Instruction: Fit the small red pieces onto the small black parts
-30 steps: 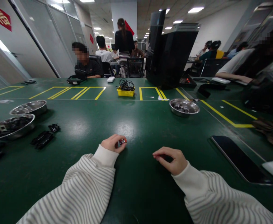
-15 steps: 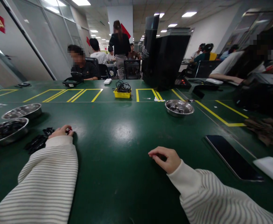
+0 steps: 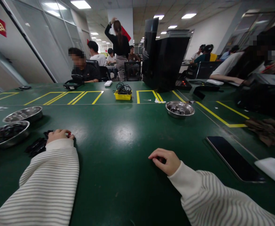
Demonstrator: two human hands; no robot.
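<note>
My left hand [image 3: 58, 135] rests on the green table [image 3: 128, 150] at the left, fingers curled around a small red and black part [image 3: 68, 135]. Just left of it lie several black plastic parts [image 3: 36, 146]. My right hand [image 3: 165, 160] lies near the table's middle, fingers curled inward over something small and dark that I cannot make out. Both arms wear striped white sleeves.
Two steel bowls [image 3: 9, 132] [image 3: 23, 113] sit at the far left, the nearer one holding dark parts. A third steel bowl [image 3: 180, 109] stands at centre right. A black phone [image 3: 233, 158] and a white object [image 3: 272, 168] lie right. A yellow tray [image 3: 123, 95] with cables and seated people are beyond.
My left hand swung from the table's middle out to the left, carrying the small red part beside the black parts. My right hand has barely moved.
</note>
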